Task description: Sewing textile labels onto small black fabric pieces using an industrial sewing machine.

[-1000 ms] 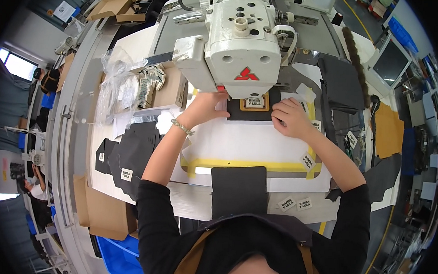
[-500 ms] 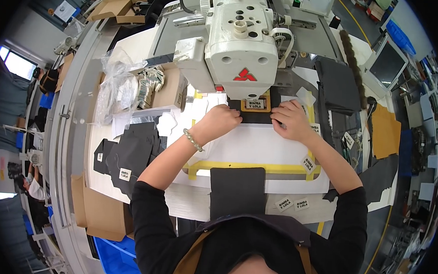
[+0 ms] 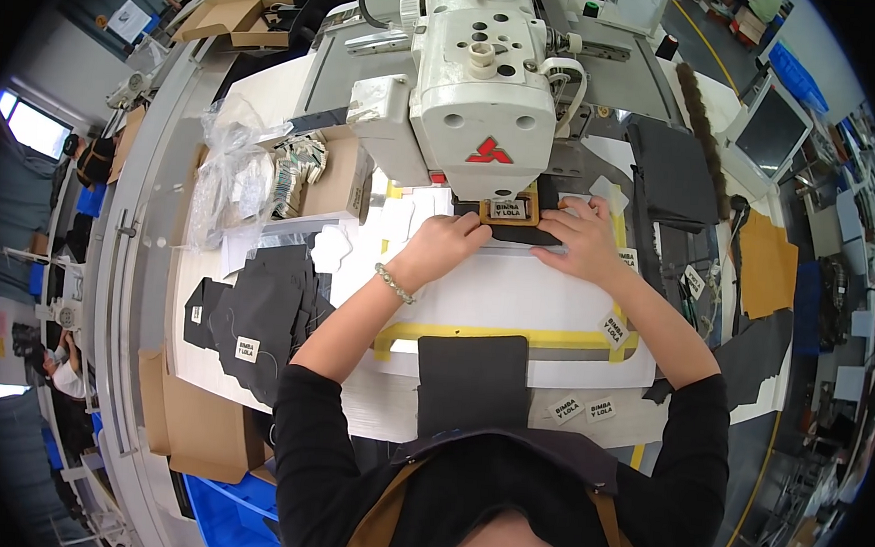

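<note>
Under the head of a white sewing machine (image 3: 482, 126), a black fabric panel (image 3: 518, 235) lies with a small amber frame (image 3: 532, 217) on it. Inside the frame sits a pale printed label (image 3: 509, 209). My left hand (image 3: 447, 246) is closed, its fingers pressed together on the panel's left end by the frame's lower corner; the fingertips are partly hidden. On the other side my right hand (image 3: 582, 240) has its fingers spread, resting at the panel's right end. Its thumb lies along the front edge and its fingertips touch near the frame's right side.
Yellow tape (image 3: 514, 335) borders a white sheet (image 3: 497, 287) before me. Another black panel (image 3: 473, 381) lies at the table's front edge, near loose labels (image 3: 566, 409). Black pieces (image 3: 266, 298) and a cardboard box (image 3: 338, 182) of labels stand left; a dark stack (image 3: 672, 173) lies right.
Both hands have shifted slightly, the left one rightward to the frame's corner. My right fingers have spread and come closer to the frame. The frame and panel have moved slightly left.
</note>
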### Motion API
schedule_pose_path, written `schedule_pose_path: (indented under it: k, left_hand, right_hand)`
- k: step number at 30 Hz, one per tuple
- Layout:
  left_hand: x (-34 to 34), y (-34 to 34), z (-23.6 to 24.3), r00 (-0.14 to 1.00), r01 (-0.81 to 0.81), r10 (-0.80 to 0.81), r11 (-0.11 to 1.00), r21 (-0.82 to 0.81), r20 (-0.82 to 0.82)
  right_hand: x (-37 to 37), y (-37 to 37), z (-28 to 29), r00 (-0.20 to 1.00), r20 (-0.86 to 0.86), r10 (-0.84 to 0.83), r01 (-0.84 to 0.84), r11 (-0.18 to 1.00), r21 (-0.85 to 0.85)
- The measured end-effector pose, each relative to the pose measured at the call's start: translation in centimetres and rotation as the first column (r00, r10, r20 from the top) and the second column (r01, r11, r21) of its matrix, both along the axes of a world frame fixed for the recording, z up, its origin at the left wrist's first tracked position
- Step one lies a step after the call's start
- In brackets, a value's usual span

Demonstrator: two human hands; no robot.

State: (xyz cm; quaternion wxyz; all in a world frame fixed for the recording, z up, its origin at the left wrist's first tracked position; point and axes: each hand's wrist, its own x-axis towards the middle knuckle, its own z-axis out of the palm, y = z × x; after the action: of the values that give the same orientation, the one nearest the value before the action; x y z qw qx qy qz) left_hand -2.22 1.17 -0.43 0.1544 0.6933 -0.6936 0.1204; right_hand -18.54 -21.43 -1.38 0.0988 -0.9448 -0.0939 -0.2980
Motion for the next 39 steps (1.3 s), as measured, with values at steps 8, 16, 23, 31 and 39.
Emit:
schedule_pose_path:
  k: [8,16,23,31,39]
  left_hand:
    - [-0.2,-0.2,0.3,0.996,-0.014,0.006,0.995,-0.101,-0.085]
    - [-0.4,0.0,0.3,1.000,0.000,-0.001,0.997,-0.083,-0.011]
    - [-2.9,1.2,2.2,0.993,0.121,-0.121,0.992,-0.043,0.016]
    - [-12.5,5.1,4.0,0.939,0.318,-0.320,0.947,-0.042,-0.123]
    - [-15.3,6.9,2.9,0.869,0.070,0.014,0.986,0.150,-0.494]
  right_hand:
    - [0.0,-0.8,-1.1,0.999,0.041,-0.010,0.019,0.973,-0.230]
    - [-1.0,0.9,1.2,0.994,0.104,0.015,0.035,0.888,-0.459]
    - [-5.4,1.9,1.7,0.995,0.097,0.039,0.008,0.895,-0.446]
    - [-11.9,5.3,2.2,0.991,0.109,-0.075,0.106,0.944,-0.313]
    - [-15.9,1.3,3.1,0.782,0.040,-0.622,0.622,0.772,-0.130]
